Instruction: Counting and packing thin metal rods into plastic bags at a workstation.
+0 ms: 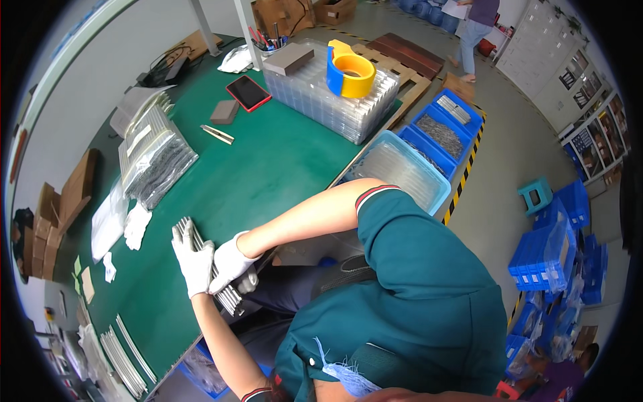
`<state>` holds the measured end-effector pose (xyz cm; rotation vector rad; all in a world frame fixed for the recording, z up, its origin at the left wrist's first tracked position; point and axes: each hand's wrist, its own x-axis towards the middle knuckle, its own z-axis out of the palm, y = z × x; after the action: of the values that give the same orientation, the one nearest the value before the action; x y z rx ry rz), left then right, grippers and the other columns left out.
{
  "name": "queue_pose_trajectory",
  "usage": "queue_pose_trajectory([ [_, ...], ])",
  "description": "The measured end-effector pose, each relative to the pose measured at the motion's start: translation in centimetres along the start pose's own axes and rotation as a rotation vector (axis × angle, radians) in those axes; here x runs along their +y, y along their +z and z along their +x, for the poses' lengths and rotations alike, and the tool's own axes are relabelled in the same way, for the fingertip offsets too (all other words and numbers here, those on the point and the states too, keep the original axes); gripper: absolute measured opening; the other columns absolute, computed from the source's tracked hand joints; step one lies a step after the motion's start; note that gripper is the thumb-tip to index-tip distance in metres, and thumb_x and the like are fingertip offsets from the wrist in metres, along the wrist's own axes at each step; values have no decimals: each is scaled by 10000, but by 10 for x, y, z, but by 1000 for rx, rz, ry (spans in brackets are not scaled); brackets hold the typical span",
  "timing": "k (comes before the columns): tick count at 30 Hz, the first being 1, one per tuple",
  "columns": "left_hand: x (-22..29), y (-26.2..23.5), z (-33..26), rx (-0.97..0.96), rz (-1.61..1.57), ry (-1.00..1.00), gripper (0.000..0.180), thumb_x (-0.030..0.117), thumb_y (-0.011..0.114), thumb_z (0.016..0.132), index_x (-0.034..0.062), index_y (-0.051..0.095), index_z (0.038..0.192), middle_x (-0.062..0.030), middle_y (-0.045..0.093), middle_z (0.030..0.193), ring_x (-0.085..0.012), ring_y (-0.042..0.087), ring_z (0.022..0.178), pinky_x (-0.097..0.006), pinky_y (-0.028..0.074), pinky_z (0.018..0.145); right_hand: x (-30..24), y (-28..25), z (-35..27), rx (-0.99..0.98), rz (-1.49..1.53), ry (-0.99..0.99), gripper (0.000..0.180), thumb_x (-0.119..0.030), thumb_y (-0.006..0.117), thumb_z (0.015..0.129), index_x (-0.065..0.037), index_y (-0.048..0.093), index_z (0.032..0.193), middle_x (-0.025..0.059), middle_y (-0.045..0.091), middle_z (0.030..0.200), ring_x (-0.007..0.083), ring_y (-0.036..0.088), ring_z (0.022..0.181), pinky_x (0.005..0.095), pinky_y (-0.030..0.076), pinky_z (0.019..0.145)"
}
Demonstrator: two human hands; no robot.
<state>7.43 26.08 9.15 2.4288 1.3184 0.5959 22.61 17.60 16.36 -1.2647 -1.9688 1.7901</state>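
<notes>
A bundle of thin silvery metal rods lies aslant at the near edge of the green table, its near ends sticking out past the edge. White gloves cover both hands. My left hand is closed over the upper part of the bundle, with the far rod ends showing beyond its fingers. My right hand grips the bundle lower down, close against the left one. The gloves hide the middle of the rods. More long rods lie in two groups on the table at the lower left.
Plastic-wrapped stacks stand on the green table. Tweezers, a red-edged phone and a grey block lie farther back. Yellow-blue tape dispenser sits on clear trays. Blue bins stand right. A person stands far off.
</notes>
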Motion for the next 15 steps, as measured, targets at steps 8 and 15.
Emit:
queue_pose_trajectory([
  [8,-39,-20,-33,-94,382,-143,638,536,517,848,245,378,1398,-196,304,1453,-362,336,1308,-521,257,1037,37,-23,17,601,-598,-254,404,-478,554,815,-108,636,956,138,653,833,326,634,792,409,499,735],
  [15,-53,-51,-57,-12,439,-264,689,589,507,819,231,377,1394,-165,371,1418,-344,348,1295,-534,252,1040,39,-21,42,443,-949,-768,646,-414,637,718,-75,503,1251,139,470,1306,310,377,1248,469,212,1082],
])
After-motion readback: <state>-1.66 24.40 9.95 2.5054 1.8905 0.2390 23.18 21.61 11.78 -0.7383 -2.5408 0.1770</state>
